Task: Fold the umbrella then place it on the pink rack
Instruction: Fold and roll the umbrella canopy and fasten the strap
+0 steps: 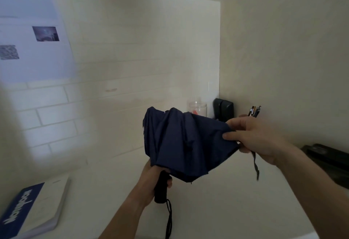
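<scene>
A navy blue umbrella (181, 142) is collapsed but loose, its canopy bunched and held above the white desk (217, 210). My left hand (151, 180) grips its black handle (161, 189) from below, a wrist cord hanging down. My right hand (253, 136) pinches the canopy's fabric edge at the right, where a thin closing strap (255, 165) dangles. No pink rack is in view.
A blue and white notebook (32, 208) lies at the front left of the desk. Against the corner stand a clear jar (197, 108), a black box (223, 111) and several pens (255, 111). A black device (332, 161) sits at the right. Papers (34, 40) hang on the brick wall.
</scene>
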The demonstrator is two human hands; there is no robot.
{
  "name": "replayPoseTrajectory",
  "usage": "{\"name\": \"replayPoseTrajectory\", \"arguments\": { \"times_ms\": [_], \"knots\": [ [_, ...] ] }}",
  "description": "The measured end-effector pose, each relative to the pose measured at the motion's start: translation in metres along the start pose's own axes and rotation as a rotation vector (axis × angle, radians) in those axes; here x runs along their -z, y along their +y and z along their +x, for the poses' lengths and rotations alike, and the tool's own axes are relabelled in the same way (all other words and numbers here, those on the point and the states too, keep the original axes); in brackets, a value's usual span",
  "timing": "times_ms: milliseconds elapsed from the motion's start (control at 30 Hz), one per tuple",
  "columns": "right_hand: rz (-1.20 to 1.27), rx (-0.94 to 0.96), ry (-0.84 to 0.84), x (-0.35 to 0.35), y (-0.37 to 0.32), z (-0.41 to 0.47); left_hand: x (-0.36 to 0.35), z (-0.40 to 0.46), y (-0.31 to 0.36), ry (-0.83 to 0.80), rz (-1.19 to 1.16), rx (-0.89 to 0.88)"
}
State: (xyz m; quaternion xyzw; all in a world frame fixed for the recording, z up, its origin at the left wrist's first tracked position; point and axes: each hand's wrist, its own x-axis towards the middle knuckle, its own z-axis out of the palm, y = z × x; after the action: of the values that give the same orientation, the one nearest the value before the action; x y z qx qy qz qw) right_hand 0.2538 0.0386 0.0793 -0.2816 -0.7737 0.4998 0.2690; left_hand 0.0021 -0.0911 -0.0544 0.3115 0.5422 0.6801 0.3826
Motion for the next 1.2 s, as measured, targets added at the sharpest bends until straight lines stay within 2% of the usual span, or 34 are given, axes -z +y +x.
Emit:
{"name": "replayPoseTrajectory", "arguments": {
  "times_ms": [67, 133, 233, 400, 500, 567, 633, 767, 833, 867, 900, 967, 1033, 1067, 1167, 1200],
  "knots": [
    [-0.074, -0.060, 0.060, 0.002, 0.002, 0.002, 0.001, -0.004, 0.007, 0.032, 0.120, -0.072],
    [-0.011, -0.102, 0.054, 0.005, 0.004, 0.000, 0.005, -0.007, 0.014, 0.055, 0.192, -0.095],
    [0.168, -0.091, -0.049, 0.010, 0.007, -0.004, 0.014, -0.006, 0.023, 0.087, 0.302, -0.061],
    [0.096, -0.052, -0.209, -0.009, 0.015, -0.004, 0.027, -0.003, 0.024, 0.089, 0.624, -0.062],
    [-0.077, 0.092, -0.193, -0.035, 0.021, 0.004, 0.027, 0.000, 0.022, 0.052, 0.852, -0.093],
    [-0.289, 0.250, -0.081, -0.054, 0.027, 0.019, 0.025, 0.006, 0.026, -0.027, 1.019, -0.074],
    [-0.426, 0.325, 0.005, -0.068, 0.031, 0.036, 0.025, 0.013, 0.029, -0.143, 1.210, -0.025],
    [-0.568, 0.275, -0.008, -0.085, 0.044, 0.061, 0.029, 0.022, 0.034, -0.269, 1.446, 0.057],
    [-0.608, 0.228, -0.002, -0.089, 0.052, 0.068, 0.037, 0.025, 0.038, -0.294, 1.439, 0.069],
    [-0.604, 0.203, 0.009, -0.091, 0.055, 0.071, 0.041, 0.023, 0.042, -0.305, 1.355, 0.064],
    [-0.583, 0.178, 0.020, -0.091, 0.057, 0.073, 0.046, 0.020, 0.046, -0.298, 1.206, 0.038],
    [-0.545, 0.150, 0.036, -0.091, 0.059, 0.075, 0.057, 0.013, 0.052, -0.125, 0.837, -0.114],
    [-0.528, 0.159, 0.047, -0.094, 0.061, 0.075, 0.045, -0.004, 0.056, 0.062, 0.751, -0.357],
    [-0.524, 0.172, 0.049, -0.096, 0.061, 0.076, 0.028, -0.014, 0.056, 0.069, 0.842, -0.437],
    [-0.519, 0.228, 0.042, -0.101, 0.056, 0.075, -0.017, -0.025, 0.039, 0.047, 1.379, -0.587],
    [-0.524, 0.236, 0.044, -0.097, 0.056, 0.073, -0.022, -0.019, 0.034, 0.071, 1.449, -0.605]
  ]
}}
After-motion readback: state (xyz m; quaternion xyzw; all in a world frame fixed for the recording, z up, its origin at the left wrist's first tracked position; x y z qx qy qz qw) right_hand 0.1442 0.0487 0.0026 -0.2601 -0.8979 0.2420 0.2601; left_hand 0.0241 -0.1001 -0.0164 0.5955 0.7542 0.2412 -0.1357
